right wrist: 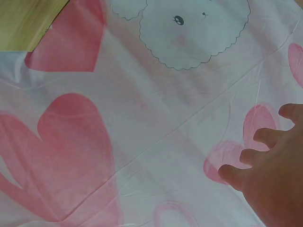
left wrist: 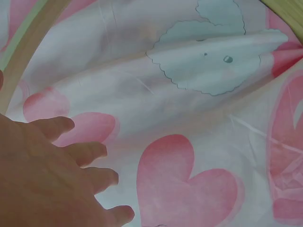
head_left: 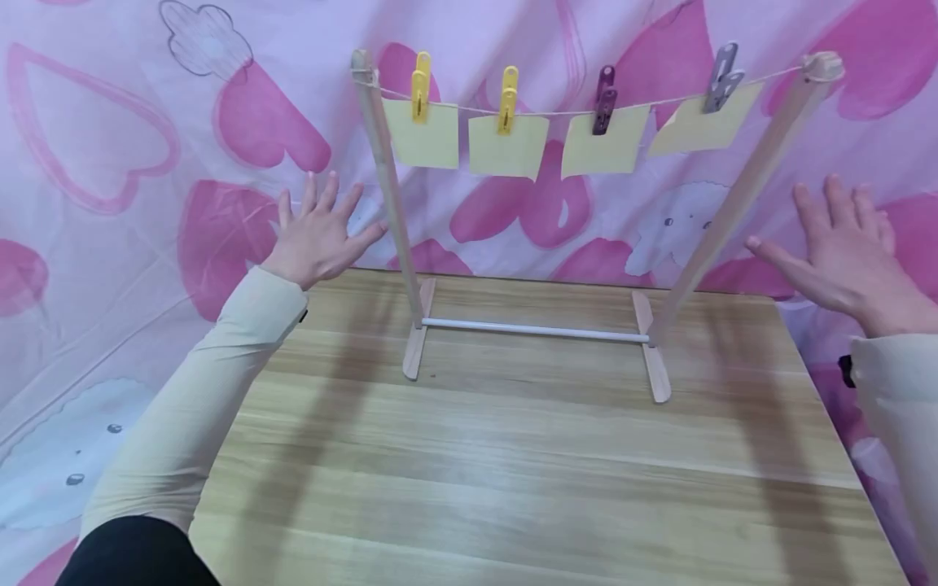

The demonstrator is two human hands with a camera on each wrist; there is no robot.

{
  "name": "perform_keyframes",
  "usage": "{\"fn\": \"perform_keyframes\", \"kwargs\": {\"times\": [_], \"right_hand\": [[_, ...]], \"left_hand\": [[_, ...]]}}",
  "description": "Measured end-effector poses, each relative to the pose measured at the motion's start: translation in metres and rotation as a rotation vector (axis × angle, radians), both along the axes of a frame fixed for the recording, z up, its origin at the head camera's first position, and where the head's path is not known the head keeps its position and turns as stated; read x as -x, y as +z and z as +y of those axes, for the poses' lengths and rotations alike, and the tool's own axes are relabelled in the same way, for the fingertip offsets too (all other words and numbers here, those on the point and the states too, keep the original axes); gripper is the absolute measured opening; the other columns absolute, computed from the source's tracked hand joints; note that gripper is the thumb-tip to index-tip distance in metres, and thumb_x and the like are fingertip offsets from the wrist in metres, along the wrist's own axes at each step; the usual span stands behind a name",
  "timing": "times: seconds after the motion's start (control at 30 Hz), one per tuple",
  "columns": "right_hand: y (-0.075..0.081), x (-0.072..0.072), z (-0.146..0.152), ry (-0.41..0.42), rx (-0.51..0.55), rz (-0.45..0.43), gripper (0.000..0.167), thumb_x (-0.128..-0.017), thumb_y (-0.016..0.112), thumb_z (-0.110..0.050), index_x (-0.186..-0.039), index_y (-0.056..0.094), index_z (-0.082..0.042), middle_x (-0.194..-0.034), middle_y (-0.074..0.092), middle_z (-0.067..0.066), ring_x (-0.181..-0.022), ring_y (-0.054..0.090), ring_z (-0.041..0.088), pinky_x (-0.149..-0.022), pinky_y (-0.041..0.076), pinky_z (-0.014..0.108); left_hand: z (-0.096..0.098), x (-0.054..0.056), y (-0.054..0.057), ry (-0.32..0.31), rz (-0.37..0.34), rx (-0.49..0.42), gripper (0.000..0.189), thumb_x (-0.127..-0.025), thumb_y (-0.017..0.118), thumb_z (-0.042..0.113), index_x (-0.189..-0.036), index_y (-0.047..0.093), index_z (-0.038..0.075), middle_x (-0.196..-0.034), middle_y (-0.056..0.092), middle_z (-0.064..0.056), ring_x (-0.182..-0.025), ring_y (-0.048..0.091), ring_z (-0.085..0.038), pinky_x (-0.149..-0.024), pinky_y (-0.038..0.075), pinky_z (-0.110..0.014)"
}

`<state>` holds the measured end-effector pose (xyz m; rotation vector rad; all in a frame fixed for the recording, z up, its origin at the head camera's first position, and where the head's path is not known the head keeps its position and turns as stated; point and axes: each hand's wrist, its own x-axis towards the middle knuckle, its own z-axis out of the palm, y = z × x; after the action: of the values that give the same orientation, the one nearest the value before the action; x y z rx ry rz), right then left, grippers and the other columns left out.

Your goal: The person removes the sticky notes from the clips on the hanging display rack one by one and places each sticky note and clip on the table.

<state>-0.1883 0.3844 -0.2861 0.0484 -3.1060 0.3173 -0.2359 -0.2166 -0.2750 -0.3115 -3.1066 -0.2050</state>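
Note:
My left hand (head_left: 317, 240) is held up left of a wooden stand (head_left: 396, 203), fingers spread and nothing in it. On the other side, right of the stand's right post (head_left: 743, 199), my right hand (head_left: 850, 252) is spread in the same way, also holding nothing. A string (head_left: 557, 112) runs between the post tops. From it hang pale yellow paper squares (head_left: 507, 150), each under a clothespin: two yellow clothespins (head_left: 508, 102), a dark purple clothespin (head_left: 604, 102) and a grey clothespin (head_left: 721, 80). The rightmost paper (head_left: 703, 122) hangs tilted.
The stand's feet (head_left: 655, 366) rest on a wood-grain table (head_left: 513, 480), joined low down by a white rod (head_left: 535, 328). A pink-and-white patterned cloth (head_left: 95, 244) hangs behind and beside the table. The table's right edge lies below my right hand.

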Motion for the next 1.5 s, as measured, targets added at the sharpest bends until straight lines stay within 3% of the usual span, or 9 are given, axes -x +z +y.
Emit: {"fn": "perform_keyframes", "kwargs": {"times": [0.47,0.7,0.8,0.93,1.0,1.17,1.27,1.4,1.5], "right_hand": [[0.012,-0.014,-0.002,-0.048,0.117,0.137,0.083,-0.099,0.036,-0.050,-0.152,-0.003,0.000,-0.158,-0.015,0.024,-0.145,-0.015,0.047,-0.114,-0.011,0.064],[0.035,-0.025,-0.029,-0.059,0.312,0.334,0.067,-0.099,0.043,-0.024,-0.154,0.011,-0.005,-0.162,0.007,0.017,-0.150,0.004,0.036,-0.120,0.000,0.054],[0.042,-0.030,-0.050,-0.079,0.347,0.399,0.064,-0.098,0.046,-0.022,-0.155,0.017,-0.013,-0.162,0.014,0.009,-0.147,0.017,0.033,-0.121,0.013,0.035],[0.049,-0.032,-0.077,0.018,0.438,0.553,0.056,-0.095,0.052,-0.018,-0.149,0.037,-0.019,-0.154,0.034,0.000,-0.138,0.031,0.018,-0.101,0.029,0.011],[0.054,-0.032,-0.088,0.073,0.496,0.601,0.053,-0.094,0.052,-0.015,-0.145,0.042,-0.023,-0.146,0.041,-0.007,-0.134,0.031,0.006,-0.096,0.032,0.009],[0.067,-0.036,-0.120,0.077,0.575,0.793,0.044,-0.092,0.054,-0.015,-0.136,0.052,-0.018,-0.129,0.043,-0.020,-0.115,0.035,-0.005,-0.088,0.032,0.012],[0.074,-0.038,-0.137,0.059,0.611,0.909,0.039,-0.092,0.055,-0.016,-0.131,0.055,-0.011,-0.127,0.045,-0.018,-0.113,0.038,-0.004,-0.088,0.030,0.013],[0.081,-0.036,-0.158,0.106,0.738,0.991,0.033,-0.087,0.059,-0.012,-0.120,0.062,-0.009,-0.120,0.053,-0.011,-0.104,0.049,0.003,-0.080,0.036,0.014],[0.087,-0.035,-0.180,0.191,0.868,1.020,0.029,-0.082,0.060,-0.005,-0.110,0.067,-0.004,-0.110,0.059,-0.005,-0.087,0.055,0.005,-0.070,0.040,0.012]], "left_hand": [[-0.006,-0.010,-0.003,-0.015,0.085,-0.100,0.085,-0.090,0.027,0.074,-0.156,0.010,0.023,-0.163,0.000,-0.013,-0.150,-0.010,-0.034,-0.112,-0.007,-0.068],[-0.003,-0.016,0.004,-0.043,0.320,-0.356,0.079,-0.090,0.041,0.064,-0.153,0.025,0.018,-0.158,0.024,-0.011,-0.150,0.014,-0.026,-0.115,0.008,-0.057],[0.002,-0.021,0.008,-0.044,0.413,-0.485,0.073,-0.088,0.049,0.058,-0.146,0.037,0.014,-0.148,0.039,-0.010,-0.141,0.030,-0.023,-0.114,0.015,-0.051],[0.011,-0.026,0.011,-0.048,0.475,-0.649,0.060,-0.089,0.053,0.048,-0.133,0.051,0.009,-0.133,0.050,-0.011,-0.128,0.041,-0.023,-0.110,0.023,-0.039],[0.015,-0.028,0.012,-0.053,0.494,-0.722,0.052,-0.090,0.054,0.043,-0.127,0.056,0.006,-0.127,0.053,-0.013,-0.123,0.044,-0.023,-0.106,0.028,-0.034],[0.025,-0.033,0.016,0.016,0.444,-0.943,0.037,-0.095,0.052,0.034,-0.117,0.062,0.006,-0.115,0.059,-0.006,-0.109,0.051,-0.015,-0.092,0.038,-0.025],[0.032,-0.035,0.019,0.067,0.360,-1.174,0.023,-0.098,0.051,0.025,-0.106,0.065,0.009,-0.105,0.063,0.000,-0.099,0.056,-0.011,-0.085,0.042,-0.024],[0.039,-0.037,0.020,0.052,0.139,-1.577,0.016,-0.099,0.050,0.016,-0.098,0.064,0.009,-0.095,0.068,-0.001,-0.081,0.064,-0.014,-0.072,0.047,-0.024],[0.046,-0.040,0.018,0.034,-0.104,-1.797,0.019,-0.100,0.048,0.015,-0.103,0.064,0.007,-0.095,0.069,-0.004,-0.070,0.065,-0.016,-0.067,0.048,-0.024]]}}
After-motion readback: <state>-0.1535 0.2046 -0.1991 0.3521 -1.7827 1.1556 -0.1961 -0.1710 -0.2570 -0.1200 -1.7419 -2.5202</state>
